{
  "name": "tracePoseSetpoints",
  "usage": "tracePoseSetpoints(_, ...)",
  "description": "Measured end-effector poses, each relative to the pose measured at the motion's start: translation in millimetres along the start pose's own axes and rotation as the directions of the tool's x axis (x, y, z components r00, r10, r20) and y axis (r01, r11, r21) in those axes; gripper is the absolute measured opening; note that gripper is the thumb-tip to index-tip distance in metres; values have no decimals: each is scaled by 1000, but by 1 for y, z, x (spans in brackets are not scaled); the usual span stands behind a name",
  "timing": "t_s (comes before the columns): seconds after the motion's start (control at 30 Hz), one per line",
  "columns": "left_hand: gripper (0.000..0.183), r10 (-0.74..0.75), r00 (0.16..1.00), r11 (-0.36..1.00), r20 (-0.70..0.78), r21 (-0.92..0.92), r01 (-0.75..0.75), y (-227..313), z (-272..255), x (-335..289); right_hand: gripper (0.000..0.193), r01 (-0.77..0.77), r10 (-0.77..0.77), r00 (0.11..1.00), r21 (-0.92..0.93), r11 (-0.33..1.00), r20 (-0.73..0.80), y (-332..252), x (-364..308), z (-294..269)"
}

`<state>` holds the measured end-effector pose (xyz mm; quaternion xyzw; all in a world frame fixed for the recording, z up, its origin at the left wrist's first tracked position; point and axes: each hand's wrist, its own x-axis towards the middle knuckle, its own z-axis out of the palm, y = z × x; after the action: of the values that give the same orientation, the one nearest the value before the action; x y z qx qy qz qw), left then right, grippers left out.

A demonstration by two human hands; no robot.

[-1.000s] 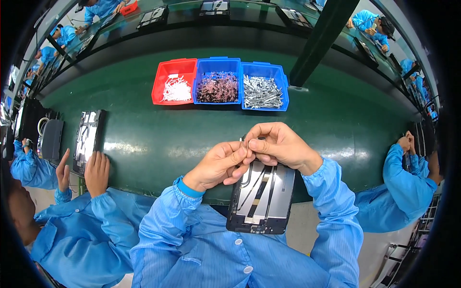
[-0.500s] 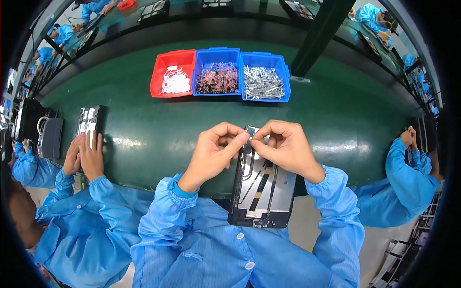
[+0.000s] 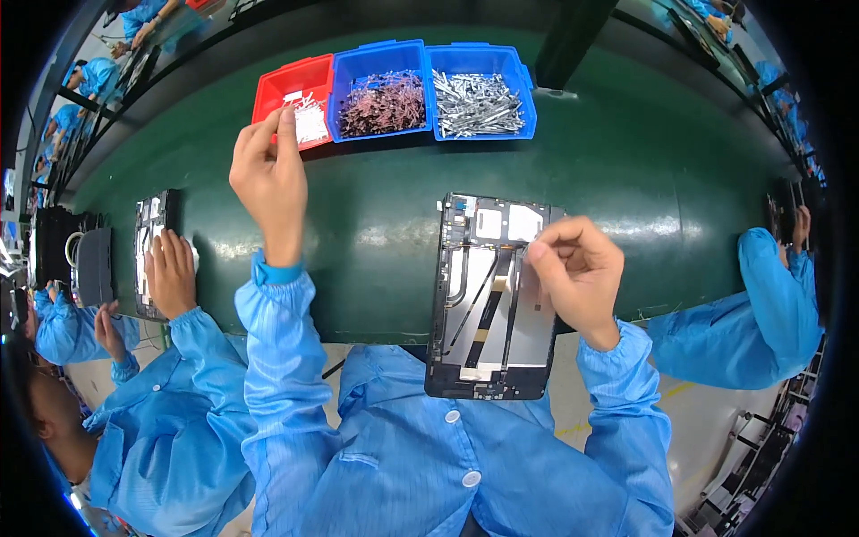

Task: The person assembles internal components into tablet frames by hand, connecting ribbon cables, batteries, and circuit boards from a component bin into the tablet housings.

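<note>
Green bench [image 3: 662, 170]; opened tablet-like unit [image 3: 492, 309] on it, right in front of you, black frame, silver back w/ dark ribbons, near end reaching past bench edge. Your R hand [image 3: 586, 273]: thumb + index tips together, at unit's right side; can't tell if anything's btwn them. Your L hand [image 3: 273, 192]: well apart from R, up at red bin [image 3: 300, 77], thumb + fingertips drawn together; can't tell if they pinch anything. Red bin has white strips [image 3: 311, 123]; middle blue bin [image 3: 380, 61] just beside it, reddish-brown bits [image 3: 385, 103]; rightmost blue bin [image 3: 474, 58], silvery strips [image 3: 479, 103]. To your L, co-worker's hand [image 3: 172, 273] on a 2nd unit [image 3: 157, 210].
</note>
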<state>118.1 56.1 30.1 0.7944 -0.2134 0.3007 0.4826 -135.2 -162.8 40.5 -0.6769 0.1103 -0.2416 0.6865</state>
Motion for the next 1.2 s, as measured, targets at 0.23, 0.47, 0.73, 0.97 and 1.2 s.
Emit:
tracePoseSetpoints(0.23, 21, -71, 894, 994, 443, 105, 27, 60, -16, -54, 7, -13, 11, 999, -54, 998, -37, 28, -37, -20)
tracePoseSetpoints(0.47, 54, -248, 341, 917, 907, 106, 385, 106, -33, -99, 9, 117, -128, 988, -122, 986, -89, 37, -44, -10)
tracePoseSetpoints(0.73, 63, -358, 258, 492, 897, -54, 869, 99, -14, -114, 9, 148, -168, 978, -149, 978, -127, 39, -45, -12)
tracePoseSetpoints(0.97, 38, -162, -154, 92, 975, 171, 981, 103, -16, -96, 8, 146, -144, 979, 3, 989, -146, 52, -51, -19)
tracePoseSetpoints(1.2, 27, -181, 146, 318, 973, -83, 944, 123, -25, -107, 8, 90, -88, 996, 75, 993, -22, 25, -36, -15)
